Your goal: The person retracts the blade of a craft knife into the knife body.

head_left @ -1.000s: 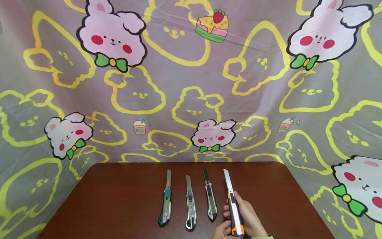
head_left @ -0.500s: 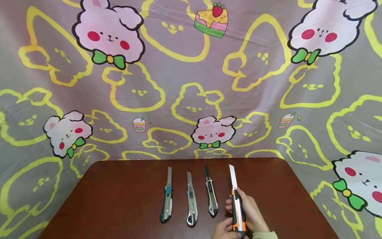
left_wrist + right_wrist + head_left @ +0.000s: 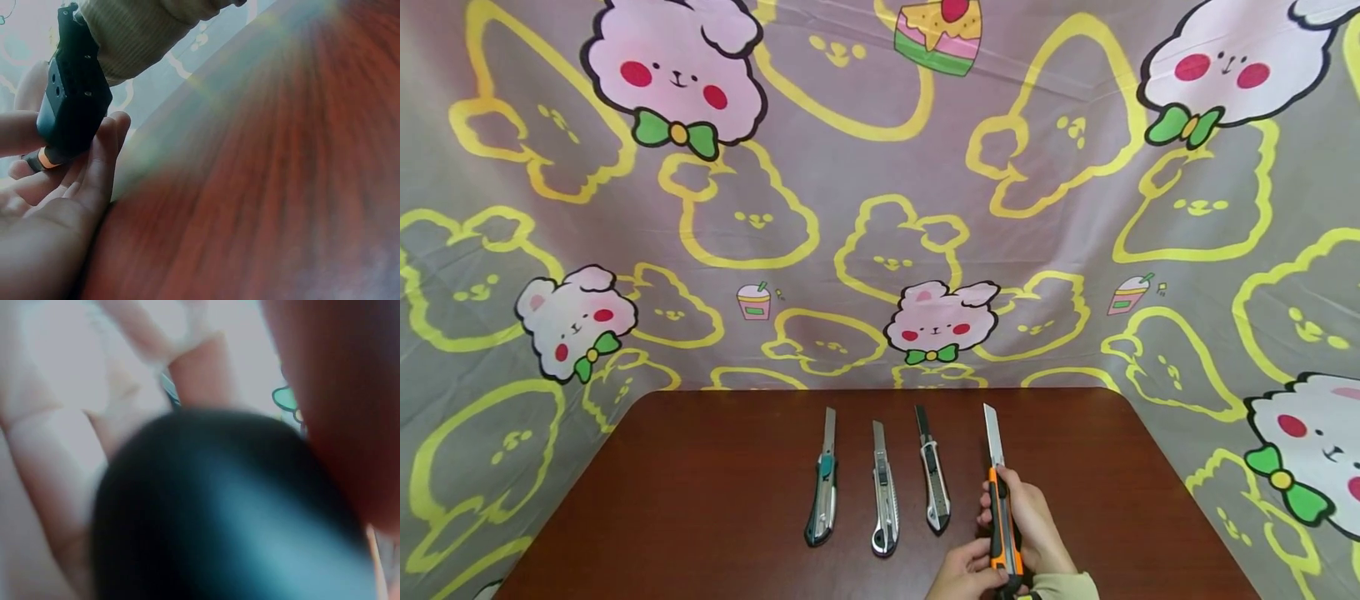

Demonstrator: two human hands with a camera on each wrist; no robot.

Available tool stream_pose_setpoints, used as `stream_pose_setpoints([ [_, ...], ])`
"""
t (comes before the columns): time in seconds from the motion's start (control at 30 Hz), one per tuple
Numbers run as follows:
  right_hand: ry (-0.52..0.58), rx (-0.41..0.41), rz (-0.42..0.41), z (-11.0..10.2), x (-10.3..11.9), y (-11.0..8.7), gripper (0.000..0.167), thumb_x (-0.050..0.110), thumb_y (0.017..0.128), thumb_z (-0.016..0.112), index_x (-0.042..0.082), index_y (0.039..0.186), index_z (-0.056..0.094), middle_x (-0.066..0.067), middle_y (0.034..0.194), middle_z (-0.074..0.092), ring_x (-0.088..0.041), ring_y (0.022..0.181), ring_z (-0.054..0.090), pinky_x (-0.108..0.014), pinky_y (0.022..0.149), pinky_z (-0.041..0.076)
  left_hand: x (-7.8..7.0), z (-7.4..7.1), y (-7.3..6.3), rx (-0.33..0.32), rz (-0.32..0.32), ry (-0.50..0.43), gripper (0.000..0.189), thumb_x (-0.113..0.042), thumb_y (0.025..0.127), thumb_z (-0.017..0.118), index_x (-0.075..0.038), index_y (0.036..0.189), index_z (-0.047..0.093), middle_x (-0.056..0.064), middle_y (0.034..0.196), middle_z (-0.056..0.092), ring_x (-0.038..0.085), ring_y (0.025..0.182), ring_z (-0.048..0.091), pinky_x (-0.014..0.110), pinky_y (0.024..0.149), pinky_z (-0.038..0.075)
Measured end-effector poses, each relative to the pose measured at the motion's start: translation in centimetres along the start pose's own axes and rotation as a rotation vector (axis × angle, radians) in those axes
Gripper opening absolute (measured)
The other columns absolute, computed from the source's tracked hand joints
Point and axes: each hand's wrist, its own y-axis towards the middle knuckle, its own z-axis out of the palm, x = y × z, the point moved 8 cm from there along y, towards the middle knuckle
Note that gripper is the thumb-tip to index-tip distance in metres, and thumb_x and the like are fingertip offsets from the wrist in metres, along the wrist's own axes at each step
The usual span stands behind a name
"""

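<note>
An orange-and-black utility knife [image 3: 1003, 525] with its long silver blade out points away from me at the right of the head view. My right hand [image 3: 1036, 518] grips its handle from the right, thumb along the upper side. At the butt end, my left hand [image 3: 964, 572] pinches the handle between thumb and fingers. In the left wrist view, a bit of the knife's end [image 3: 45, 159] shows between the left hand's fingers [image 3: 100, 159]. A blurred dark rounded end [image 3: 219, 506] fills much of the right wrist view, with fingers of the right hand [image 3: 56, 462] around it.
Left of the hands, three more utility knives lie blade-out on the brown table [image 3: 700, 492]: a teal-and-silver one [image 3: 823, 492], a silver one [image 3: 884, 500] and a silver-grey one with a black blade [image 3: 935, 487]. A patterned cloth [image 3: 820, 192] hangs behind and at both sides.
The held knife has moved slightly right and rolled, so its orange-edged side now faces up instead of the silver strip. Both hands stay on it. The head view has tilted down slightly.
</note>
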Motion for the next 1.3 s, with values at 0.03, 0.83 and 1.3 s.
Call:
stream_pose_setpoints([
  [0.03,0.006,-0.002,-0.004,-0.02,-0.01,0.03,0.045,0.039,0.098,0.044,-0.004,0.100,0.057,-0.001,0.069,0.060,-0.013,0.053,0.058,-0.029,0.057,0.053,-0.08,0.04,0.01,0.004,0.008,-0.001,0.044,0.003,0.080,0.059,0.011,0.123,0.057,0.028,0.111,0.067,0.033,0.095,0.070,0.030,0.078,0.058],
  [0.83,0.064,-0.038,-0.077,0.17,-0.11,0.13,0.031,0.024,0.096,0.044,-0.003,0.087,0.058,-0.001,0.061,0.054,-0.011,0.047,0.050,-0.028,0.051,0.051,0.04,0.22,0.06,0.041,0.026,0.064,0.043,0.002,0.086,0.057,0.019,0.125,0.050,0.038,0.117,0.059,0.017,0.096,0.066,0.022,0.079,0.054],
  [1.3,0.070,-0.050,-0.087,0.01,-0.30,0.39,0.030,0.021,0.095,0.043,-0.005,0.089,0.057,-0.002,0.061,0.054,-0.011,0.046,0.049,-0.029,0.050,0.051,0.46,0.26,0.31,0.066,0.024,0.044,0.042,0.004,0.088,0.053,0.020,0.127,0.047,0.041,0.118,0.057,0.009,0.089,0.065,0.020,0.077,0.053],
])
